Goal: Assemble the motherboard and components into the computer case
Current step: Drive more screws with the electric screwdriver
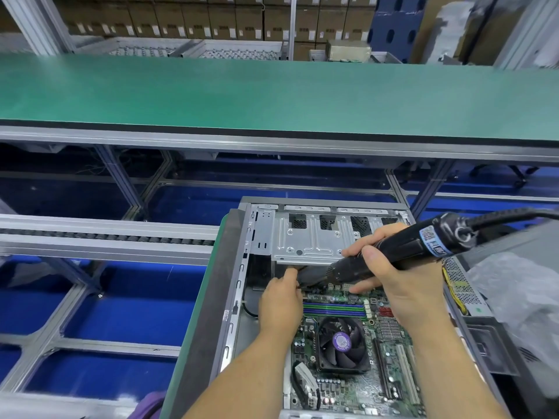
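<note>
Warehouse floor, blue, with stacked brown cartons at the back and a long green-topped conveyor counter across the middle; below it, an aluminium roller track to my left. Item one: open grey sheet-metal computer case, lying on its side on a green-edged counter, its long axis running away from me. Item two: green printed motherboard, already seated in the case floor, carrying a black finned cooler fan with a purple hub label and blue-and-green memory slots crosswise beyond it. Item three: black corded electric screwdriver, long axis slanting from upper right down to lower left, its tip end pointing at the far left corner of the board, just under the silver drive cage. My right hand is the grip on the tool: fingers curled round the barrel, thumb laid over the top. My left hand lies nearer the target, fingertips pinched together at the bit's end; whether they hold a screw or the bit itself I cannot tell, the spot being dark and blurred. Judgement: the fastening point sits ahead and left of my right hand, beyond the memory slots, so the next drive follows the tool's own slant, left hand steadying. Crumpled clear plastic sheeting lies right of the case.
</note>
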The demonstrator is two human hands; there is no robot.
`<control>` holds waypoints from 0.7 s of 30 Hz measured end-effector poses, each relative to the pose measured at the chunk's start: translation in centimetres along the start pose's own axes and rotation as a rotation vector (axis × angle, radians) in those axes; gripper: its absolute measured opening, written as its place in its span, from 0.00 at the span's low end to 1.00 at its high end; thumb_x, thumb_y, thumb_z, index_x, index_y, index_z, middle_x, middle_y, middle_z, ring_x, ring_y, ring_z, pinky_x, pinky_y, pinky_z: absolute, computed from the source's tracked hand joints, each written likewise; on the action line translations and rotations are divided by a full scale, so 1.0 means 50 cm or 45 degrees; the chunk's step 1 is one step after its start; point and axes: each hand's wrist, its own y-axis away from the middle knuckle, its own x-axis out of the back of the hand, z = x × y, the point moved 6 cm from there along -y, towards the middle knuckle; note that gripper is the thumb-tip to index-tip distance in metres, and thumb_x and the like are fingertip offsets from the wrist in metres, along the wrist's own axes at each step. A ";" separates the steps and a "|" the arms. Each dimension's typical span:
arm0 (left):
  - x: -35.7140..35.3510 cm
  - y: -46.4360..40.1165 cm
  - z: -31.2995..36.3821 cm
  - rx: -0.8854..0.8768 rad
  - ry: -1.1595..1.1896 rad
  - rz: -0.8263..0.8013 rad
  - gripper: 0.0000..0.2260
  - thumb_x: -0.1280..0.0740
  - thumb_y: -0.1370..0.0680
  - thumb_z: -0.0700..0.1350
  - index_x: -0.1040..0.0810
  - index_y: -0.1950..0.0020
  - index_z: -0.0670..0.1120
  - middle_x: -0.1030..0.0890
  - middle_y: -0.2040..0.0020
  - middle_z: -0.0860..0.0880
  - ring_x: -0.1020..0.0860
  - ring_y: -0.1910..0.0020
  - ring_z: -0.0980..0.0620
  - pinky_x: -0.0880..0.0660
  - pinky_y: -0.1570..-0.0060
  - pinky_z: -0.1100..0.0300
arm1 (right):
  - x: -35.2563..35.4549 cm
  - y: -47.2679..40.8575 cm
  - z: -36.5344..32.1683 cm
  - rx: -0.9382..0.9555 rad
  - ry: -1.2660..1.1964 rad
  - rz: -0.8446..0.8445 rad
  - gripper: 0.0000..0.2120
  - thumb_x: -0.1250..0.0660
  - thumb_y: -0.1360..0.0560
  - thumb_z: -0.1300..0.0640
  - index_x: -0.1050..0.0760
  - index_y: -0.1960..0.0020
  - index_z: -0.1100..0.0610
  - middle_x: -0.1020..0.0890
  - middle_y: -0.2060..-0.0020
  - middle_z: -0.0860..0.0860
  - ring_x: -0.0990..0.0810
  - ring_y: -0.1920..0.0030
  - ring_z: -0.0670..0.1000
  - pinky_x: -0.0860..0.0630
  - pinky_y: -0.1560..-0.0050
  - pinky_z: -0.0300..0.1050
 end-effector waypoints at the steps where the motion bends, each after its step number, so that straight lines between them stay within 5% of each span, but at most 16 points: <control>1: 0.000 0.001 0.000 0.006 0.003 0.000 0.04 0.37 0.21 0.43 0.30 0.48 0.49 0.24 0.58 0.49 0.26 0.61 0.48 0.26 0.64 0.53 | -0.001 -0.001 0.002 0.001 -0.001 -0.002 0.11 0.24 0.29 0.64 0.24 0.52 0.65 0.16 0.59 0.61 0.14 0.55 0.61 0.18 0.74 0.55; 5: -0.001 -0.001 -0.004 0.059 -0.001 0.004 0.06 0.35 0.21 0.45 0.32 0.49 0.49 0.27 0.59 0.50 0.28 0.63 0.48 0.26 0.64 0.54 | -0.007 -0.004 0.003 0.003 0.026 0.004 0.12 0.28 0.31 0.62 0.25 0.51 0.67 0.16 0.60 0.61 0.14 0.55 0.60 0.18 0.74 0.55; 10: -0.019 0.005 -0.034 0.413 0.174 -0.172 0.20 0.31 0.25 0.59 0.28 0.43 0.46 0.24 0.47 0.50 0.23 0.48 0.46 0.24 0.55 0.53 | -0.023 -0.003 -0.001 0.019 0.091 0.043 0.10 0.25 0.31 0.63 0.23 0.53 0.65 0.16 0.60 0.61 0.14 0.58 0.62 0.18 0.74 0.58; 14: -0.053 0.023 -0.050 0.537 0.115 -0.424 0.17 0.37 0.22 0.62 0.31 0.55 0.48 0.23 0.59 0.51 0.24 0.59 0.48 0.24 0.57 0.55 | -0.045 -0.004 0.009 -0.007 0.128 0.000 0.07 0.27 0.28 0.72 0.21 0.55 0.63 0.17 0.60 0.61 0.16 0.58 0.62 0.18 0.72 0.55; 18: -0.070 0.024 -0.054 0.637 0.281 -0.499 0.18 0.38 0.19 0.57 0.27 0.38 0.46 0.20 0.41 0.46 0.22 0.47 0.44 0.26 0.51 0.54 | -0.065 -0.006 0.024 -0.053 0.143 0.002 0.08 0.29 0.28 0.75 0.22 0.55 0.64 0.17 0.61 0.60 0.16 0.60 0.59 0.17 0.72 0.52; 21: -0.075 0.026 -0.053 0.688 0.329 -0.522 0.20 0.38 0.19 0.56 0.27 0.33 0.45 0.20 0.41 0.44 0.21 0.44 0.42 0.24 0.47 0.51 | -0.076 -0.008 0.031 -0.059 0.153 0.000 0.09 0.28 0.28 0.74 0.22 0.55 0.62 0.17 0.61 0.59 0.16 0.59 0.57 0.17 0.72 0.53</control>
